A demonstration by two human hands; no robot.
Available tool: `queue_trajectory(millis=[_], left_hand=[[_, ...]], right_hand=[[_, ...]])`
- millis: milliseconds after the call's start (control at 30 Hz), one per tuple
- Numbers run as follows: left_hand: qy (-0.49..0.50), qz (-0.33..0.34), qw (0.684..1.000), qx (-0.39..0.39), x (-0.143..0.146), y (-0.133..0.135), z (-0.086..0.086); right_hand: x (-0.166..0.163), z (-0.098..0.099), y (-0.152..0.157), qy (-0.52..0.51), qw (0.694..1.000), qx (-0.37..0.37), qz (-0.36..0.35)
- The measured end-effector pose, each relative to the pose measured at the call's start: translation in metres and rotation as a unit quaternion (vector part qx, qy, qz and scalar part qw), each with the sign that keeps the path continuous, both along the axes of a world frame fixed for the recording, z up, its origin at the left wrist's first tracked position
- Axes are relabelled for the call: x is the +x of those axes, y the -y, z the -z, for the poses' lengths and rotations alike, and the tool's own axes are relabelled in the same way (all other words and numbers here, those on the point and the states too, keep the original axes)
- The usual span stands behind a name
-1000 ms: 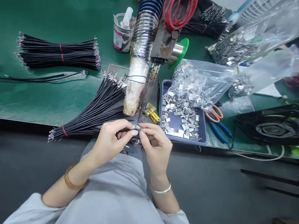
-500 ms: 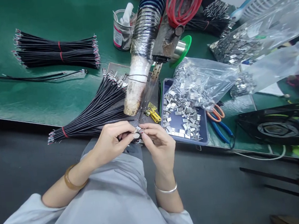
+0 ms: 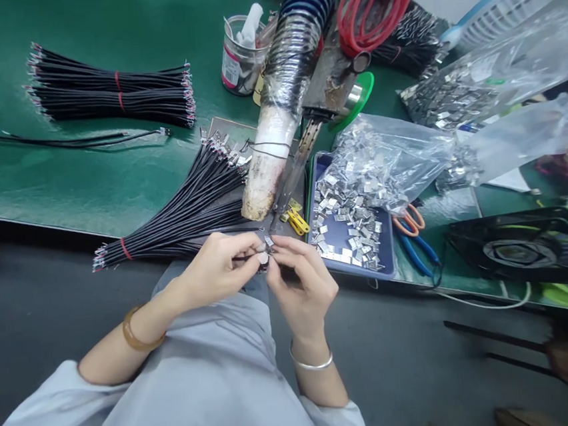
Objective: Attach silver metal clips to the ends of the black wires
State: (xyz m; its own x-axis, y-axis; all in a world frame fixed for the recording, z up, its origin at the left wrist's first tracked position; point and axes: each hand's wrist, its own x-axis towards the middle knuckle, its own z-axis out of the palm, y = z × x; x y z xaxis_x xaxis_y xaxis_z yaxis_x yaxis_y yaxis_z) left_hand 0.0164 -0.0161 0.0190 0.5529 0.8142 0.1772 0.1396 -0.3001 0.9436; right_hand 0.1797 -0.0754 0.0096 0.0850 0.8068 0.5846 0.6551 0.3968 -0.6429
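Observation:
At the table's front edge, my left hand (image 3: 216, 266) pinches a black cable (image 3: 241, 259), most of which its fingers hide. Thumb and fingers of my right hand (image 3: 300, 278) close on a small silvery metal connector (image 3: 269, 241) at the cable's end. The fingertips of both hands nearly meet there; whether connector and cable are joined is too small to tell. Just beyond the hands lies a fanned bundle of black cables (image 3: 183, 209), banded red at its near left end. A soldering iron (image 3: 299, 164) slants down above the fingertips.
A wrapped extraction hose (image 3: 269, 134) hangs beside the iron. To the right stand a blue tray (image 3: 336, 228) of metal connectors, plastic bags (image 3: 389, 156), pliers (image 3: 415, 244) and a black fan (image 3: 523, 250). Another cable bundle (image 3: 112, 92) and a plastic tub (image 3: 237, 63) lie farther back.
My right hand's fingers have shifted slightly around the connector, which now stands more upright between the fingertips. My left hand keeps its pinch. The whole view has shifted a little.

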Motion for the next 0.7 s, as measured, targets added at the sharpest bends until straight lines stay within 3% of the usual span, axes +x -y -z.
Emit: queue_trajectory(millis=[100,167,300,433,533,700], left_hand=[[0.037,0.011,0.987,-0.154,0.0,-0.005,-0.004],[0.06,0.005,0.977,-0.205,0.002,-0.007,-0.007],[0.086,-0.028,0.969,-0.228,0.007,-0.008,-0.011],[0.104,-0.064,0.962,-0.244,0.01,-0.006,-0.012],[0.111,-0.082,0.957,-0.254,0.012,-0.005,-0.011],[0.121,-0.11,0.955,-0.249,0.014,-0.004,-0.012]], right_hand=[[-0.004,0.007,-0.001,-0.04,0.999,-0.001,0.011],[-0.003,0.01,-0.002,-0.078,0.997,-0.008,0.025],[0.0,0.012,0.003,-0.088,0.991,0.078,0.067],[0.0,0.01,0.008,0.016,0.989,0.141,0.046],[-0.001,0.011,0.005,0.024,0.992,0.121,0.039],[-0.001,0.014,0.001,-0.091,0.994,0.039,0.044]])
